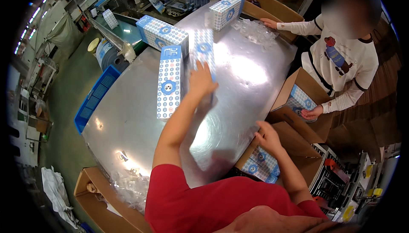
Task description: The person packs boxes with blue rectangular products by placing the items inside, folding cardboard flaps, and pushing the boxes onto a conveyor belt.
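My left hand (202, 81) reaches over the metal table with its fingers stretched out on the near end of a long white-and-blue patterned pack (203, 45), which is smeared by motion. Just left of it lies a similar pack (169, 81) with a blue end, and behind that another pack (157, 31) lies at an angle. My right hand (269, 138) hangs over the table's right edge beside an open carton (294, 141), fingers apart and nothing seen in them. Several of the same packs (260, 162) sit inside that carton.
A co-worker (349, 58) stands at the right, one hand by clear plastic wrap (257, 32), the other at a carton (313, 124) holding packs. Another pack (226, 11) stands at the far edge. A blue crate (96, 98) and a carton (106, 207) flank the table's left.
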{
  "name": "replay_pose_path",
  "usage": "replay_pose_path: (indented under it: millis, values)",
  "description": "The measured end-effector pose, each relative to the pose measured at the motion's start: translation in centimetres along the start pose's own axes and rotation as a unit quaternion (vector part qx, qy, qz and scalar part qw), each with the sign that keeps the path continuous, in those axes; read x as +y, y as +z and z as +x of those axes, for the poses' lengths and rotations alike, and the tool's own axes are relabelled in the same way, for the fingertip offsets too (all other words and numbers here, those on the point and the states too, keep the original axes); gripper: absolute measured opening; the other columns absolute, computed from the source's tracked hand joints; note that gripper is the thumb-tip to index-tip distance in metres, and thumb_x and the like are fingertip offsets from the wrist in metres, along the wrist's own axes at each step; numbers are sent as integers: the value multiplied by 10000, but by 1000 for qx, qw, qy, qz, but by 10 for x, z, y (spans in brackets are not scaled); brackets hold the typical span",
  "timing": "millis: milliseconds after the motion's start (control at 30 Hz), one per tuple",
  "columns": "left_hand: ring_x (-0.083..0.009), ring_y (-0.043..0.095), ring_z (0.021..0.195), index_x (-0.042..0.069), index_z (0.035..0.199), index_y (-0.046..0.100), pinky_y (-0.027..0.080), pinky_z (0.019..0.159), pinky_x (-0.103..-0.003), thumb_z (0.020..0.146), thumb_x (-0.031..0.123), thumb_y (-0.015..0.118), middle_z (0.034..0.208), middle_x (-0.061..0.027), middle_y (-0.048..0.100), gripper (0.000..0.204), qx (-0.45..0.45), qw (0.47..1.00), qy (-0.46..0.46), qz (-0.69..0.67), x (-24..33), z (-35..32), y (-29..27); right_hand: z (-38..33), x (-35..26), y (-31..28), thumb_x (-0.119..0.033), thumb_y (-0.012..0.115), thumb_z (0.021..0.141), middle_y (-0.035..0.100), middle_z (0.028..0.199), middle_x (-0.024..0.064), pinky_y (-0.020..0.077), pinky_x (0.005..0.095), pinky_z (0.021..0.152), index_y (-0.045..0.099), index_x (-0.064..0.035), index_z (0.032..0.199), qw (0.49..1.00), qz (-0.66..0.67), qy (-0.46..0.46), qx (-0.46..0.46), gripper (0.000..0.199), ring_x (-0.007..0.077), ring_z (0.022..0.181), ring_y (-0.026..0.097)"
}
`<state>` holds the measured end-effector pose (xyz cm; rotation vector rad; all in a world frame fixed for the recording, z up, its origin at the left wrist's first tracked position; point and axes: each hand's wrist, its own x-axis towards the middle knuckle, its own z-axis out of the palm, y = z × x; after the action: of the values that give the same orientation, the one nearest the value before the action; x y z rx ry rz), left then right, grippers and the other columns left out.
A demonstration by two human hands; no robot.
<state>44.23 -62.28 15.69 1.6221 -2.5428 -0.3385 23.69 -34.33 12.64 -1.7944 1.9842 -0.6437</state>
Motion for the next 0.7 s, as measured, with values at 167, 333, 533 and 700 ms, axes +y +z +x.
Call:
replay_pose_path:
  millis: [167, 333, 533, 700]
  values:
    - [-394, 539, 1054, -85, 1335, 294, 448, 877, -446, 735, 406, 601, 1396, -325, 221, 834, -278, 936, 201, -84, 34, -155, -22, 34, -42, -12, -303, 641, 768, 310, 1349, 302, 300, 418, 1026, 296, -53, 1370, 998, 1, 16, 67, 738, 413, 1228, 353]
    - [-370, 417, 1199, 37, 1313, 404, 338, 987, -435, 750, 311, 634, 1346, -214, 386, 667, 225, 959, 152, -86, -36, -71, -38, 28, -108, 31, -378, 717, 638, 193, 1388, 336, 353, 476, 954, 199, -110, 1426, 976, -198, -33, -86, 981, 445, 1202, 348]
    - [-404, 432, 1163, 191, 1437, 186, 395, 921, -489, 589, 474, 702, 1274, -246, 392, 1032, 41, 966, -255, -30, -126, 12, -18, 68, -101, 14, -286, 719, 630, 329, 1320, 318, 436, 435, 840, 155, -142, 1441, 980, -93, 31, -172, 998, 393, 1065, 477]
    - [-392, 529, 1030, 209, 1441, 182, 456, 852, -429, 558, 437, 712, 1143, -242, 484, 1055, 9, 986, -166, -17, -102, -31, -7, 25, 2, -36, -72, 693, 670, 340, 1370, 230, 388, 356, 961, 81, -28, 1437, 819, 549, 152, -70, 983, 300, 1206, 428]
